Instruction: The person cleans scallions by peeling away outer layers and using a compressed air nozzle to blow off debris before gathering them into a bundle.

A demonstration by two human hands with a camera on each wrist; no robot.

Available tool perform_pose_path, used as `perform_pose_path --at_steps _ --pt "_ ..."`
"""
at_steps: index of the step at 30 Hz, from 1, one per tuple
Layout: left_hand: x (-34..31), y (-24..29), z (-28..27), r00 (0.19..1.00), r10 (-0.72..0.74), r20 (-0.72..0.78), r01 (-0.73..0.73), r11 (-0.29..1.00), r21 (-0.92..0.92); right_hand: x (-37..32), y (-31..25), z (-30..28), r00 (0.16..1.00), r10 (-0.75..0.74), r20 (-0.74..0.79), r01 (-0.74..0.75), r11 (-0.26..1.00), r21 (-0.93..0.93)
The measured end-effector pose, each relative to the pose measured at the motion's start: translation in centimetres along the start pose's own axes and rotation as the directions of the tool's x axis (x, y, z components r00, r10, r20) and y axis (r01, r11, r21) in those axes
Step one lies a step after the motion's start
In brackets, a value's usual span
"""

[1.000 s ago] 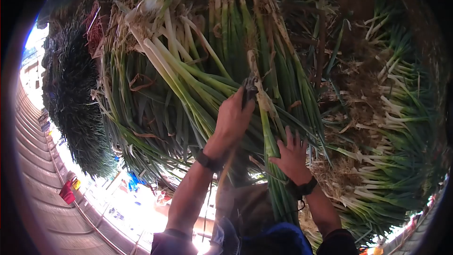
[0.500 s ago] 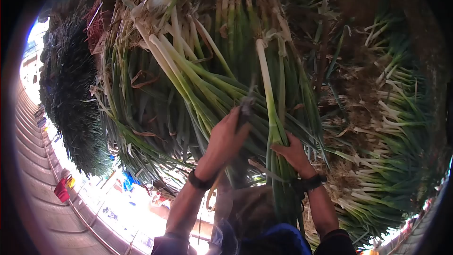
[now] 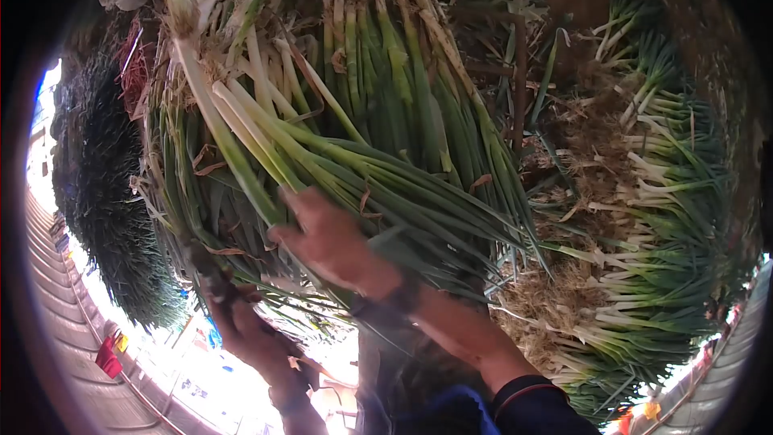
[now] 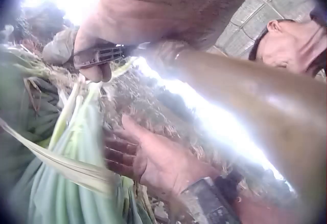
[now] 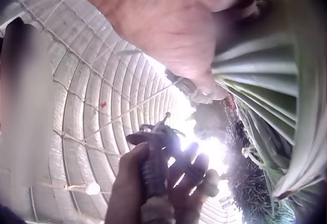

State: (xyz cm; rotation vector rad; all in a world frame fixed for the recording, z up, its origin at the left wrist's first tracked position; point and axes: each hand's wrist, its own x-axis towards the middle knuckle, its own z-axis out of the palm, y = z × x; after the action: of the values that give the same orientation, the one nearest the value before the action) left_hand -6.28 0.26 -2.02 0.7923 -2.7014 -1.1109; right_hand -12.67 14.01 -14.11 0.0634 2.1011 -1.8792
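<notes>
In the head view the right hand (image 3: 334,246) touches a long leek (image 3: 213,113) with a pale stem, lying over a pile of leeks (image 3: 403,185). Its fingers look extended in the left wrist view, the palm (image 4: 168,162) beside the green leaves (image 4: 76,183). The left hand (image 3: 254,338), lower and further left, grips a dark spray nozzle (image 3: 213,282). That nozzle (image 5: 153,168) points upward in the right wrist view, with the thumb against it. A brownish hose (image 4: 245,86) runs close to the left wrist camera.
Rows of leeks (image 3: 668,193) with roots facing inward stand at the right. A dark green heap (image 3: 105,177) is at the far left. A ribbed roof or wall (image 3: 72,338) curves along the lower left, with a red item (image 3: 109,357) near it.
The left hand has moved down and left with the nozzle. The right hand has crossed leftward from the middle with the leek it held, and that leek now lies across the pile's left side.
</notes>
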Motion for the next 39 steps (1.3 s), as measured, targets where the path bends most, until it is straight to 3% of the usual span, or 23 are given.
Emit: perform_pose_path --at_steps 1,2,3,4,6,7,8,9,10,11,12,14,18,20,21,24,26,30,32,33,36,37,39 --pt "-0.7 -0.3 1.0 0.999 0.052 0.018 -0.052 0.999 0.004 -0.1 2.6 -1.4 0.986 -0.076 -0.145 0.068 0.996 -0.059" --pt "-1.4 -0.1 1.9 0.999 0.047 0.021 -0.047 0.999 0.004 0.1 4.2 -5.0 0.979 0.129 -0.155 -0.137 0.99 -0.038" --pt "-2.2 0.3 2.9 0.991 0.052 0.124 -0.055 0.998 0.018 -0.1 8.5 -7.6 0.925 0.041 -0.377 -0.126 0.971 -0.204" --pt "-2.9 0.4 4.0 0.974 0.06 0.22 -0.068 0.997 0.029 -0.1 11.0 -10.9 0.849 0.189 -0.493 -0.322 0.925 -0.199" --pt "-4.5 -1.0 5.7 0.956 0.036 0.29 -0.049 0.998 0.041 -1.0 20.9 -16.0 0.782 0.198 -0.59 -0.498 0.769 -0.401" --pt "-5.1 -0.6 6.6 0.937 0.003 0.35 -0.009 1.0 0.015 -1.2 24.5 -18.4 0.799 0.145 -0.584 -0.502 0.696 -0.513" --pt "-5.1 0.1 7.1 0.899 0.069 0.433 -0.112 0.991 0.076 -1.3 27.1 -20.3 0.816 0.096 -0.57 -0.5 0.611 -0.614" --pt "-5.8 -0.4 7.7 0.885 0.032 0.464 -0.067 0.996 0.059 -1.3 28.5 -21.4 0.82 0.1 -0.564 -0.496 0.617 -0.611" --pt "-6.4 -1.3 8.1 0.87 0.0 0.493 -0.024 0.999 0.043 -1.2 29.6 -22.1 0.823 0.24 -0.515 -0.559 0.504 -0.659" --pt "-6.6 -1.7 8.6 0.859 0.042 0.51 -0.11 0.989 0.103 -1.2 30.3 -22.4 0.798 0.379 -0.469 -0.596 0.38 -0.707" --pt "-6.6 -1.7 9.3 0.839 0.166 0.518 -0.23 0.971 0.061 -1.5 30.8 -22.6 0.799 0.383 -0.464 -0.594 0.384 -0.707" --pt "-7.3 -2.0 9.6 0.828 0.149 0.541 -0.189 0.982 0.018 -1.9 30.2 -23.3 0.884 0.287 -0.369 -0.451 0.321 -0.833" --pt "-6.9 -0.7 8.7 0.765 0.249 0.594 -0.354 0.933 0.065 -4.4 23.7 -24.1 0.849 0.322 -0.418 -0.528 0.52 -0.672" --pt "-6.5 0.6 8.0 0.78 0.104 0.617 -0.166 0.985 0.044 -6.7 19.4 -24.7 0.923 0.112 -0.367 -0.369 0.524 -0.768" --pt "-6.5 0.6 7.7 0.784 0.108 0.611 -0.166 0.985 0.039 -7.6 17.0 -24.7 0.925 0.104 -0.365 -0.363 0.523 -0.771" --pt "-6.4 0.2 6.7 0.786 0.139 0.602 -0.189 0.982 0.02 -8.1 9.3 -23.8 0.925 0.236 -0.296 -0.379 0.581 -0.72" --pt "-6.5 0.4 5.9 0.761 0.14 0.634 -0.193 0.981 0.016 -7.2 4.4 -21.8 0.847 0.525 -0.089 -0.459 0.637 -0.619" --pt "-9.4 0.5 4.4 0.689 0.147 0.71 -0.308 0.946 0.104 -6.3 3.9 -18.3 0.757 0.631 0.172 -0.499 0.727 -0.472" --pt "-11.2 0.1 3.6 0.673 0.053 0.737 -0.176 0.98 0.09 -7.6 5.9 -16.0 0.838 0.532 0.12 -0.481 0.825 -0.297" --pt "-12.1 0.0 3.3 0.672 -0.001 0.741 -0.085 0.993 0.079 -8.3 6.6 -15.0 0.826 0.555 0.104 -0.525 0.822 -0.22" --pt "-13.7 -0.6 2.3 0.607 -0.006 0.795 -0.115 0.989 0.096 -10.2 7.6 -12.7 0.913 0.405 -0.048 -0.408 0.903 -0.136" --pt "-13.9 -0.6 2.4 0.571 -0.061 0.819 -0.078 0.989 0.128 -10.4 7.2 -12.4 0.875 0.484 -0.019 -0.481 0.873 0.078" --pt "-14.0 0.2 2.1 0.553 -0.087 0.828 -0.047 0.99 0.136 -11.5 8.2 -11.1 0.894 0.445 -0.056 -0.447 0.894 -0.031"
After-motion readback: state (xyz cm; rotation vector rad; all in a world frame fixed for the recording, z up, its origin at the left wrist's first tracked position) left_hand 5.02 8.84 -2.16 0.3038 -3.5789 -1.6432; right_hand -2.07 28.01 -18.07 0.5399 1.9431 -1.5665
